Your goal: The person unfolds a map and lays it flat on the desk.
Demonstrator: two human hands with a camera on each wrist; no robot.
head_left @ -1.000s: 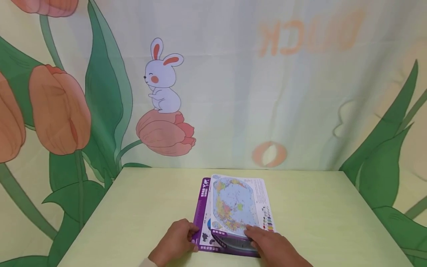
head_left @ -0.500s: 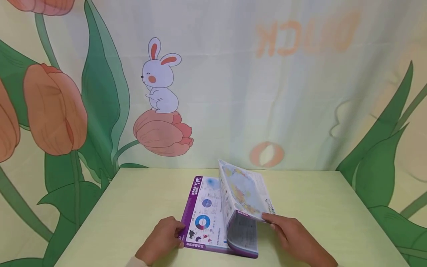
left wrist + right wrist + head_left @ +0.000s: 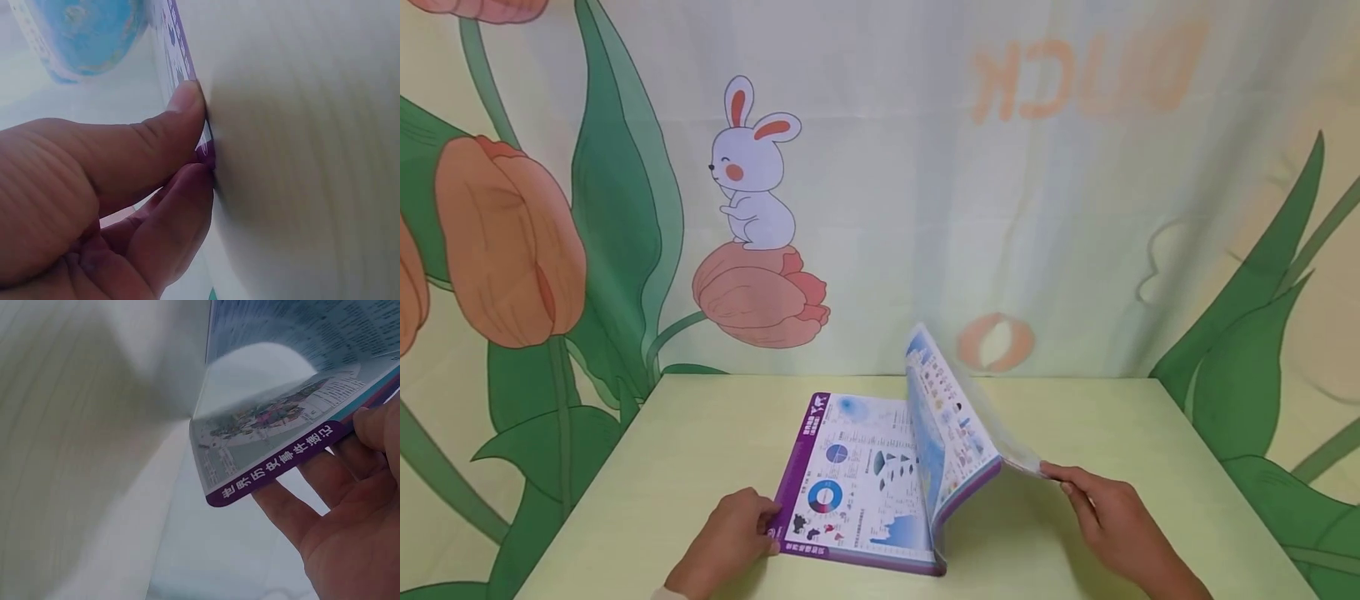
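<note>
A folding map (image 3: 850,467) with a purple border, charts and small pictures lies partly spread on the table in the head view. Its left panel is flat, while the right panels stand raised and bent in folds. My left hand (image 3: 722,537) pinches the lower left edge; in the left wrist view the thumb (image 3: 184,100) lies over that edge, fingers beneath. At the right, my right hand (image 3: 1123,517) holds the outer edge of a lifted panel. The right wrist view shows that panel (image 3: 269,434) curving upward, a purple strip with white characters along its border.
The pale yellow-green table (image 3: 685,450) extends on both sides of the map. Behind it hangs a curtain (image 3: 880,167) printed with tulips, a rabbit and faint mirrored letters.
My right hand has moved right and up, pulling the top panels away so the map unfolds and more of the left panel shows. My left hand and the map's left edge have shifted left.
</note>
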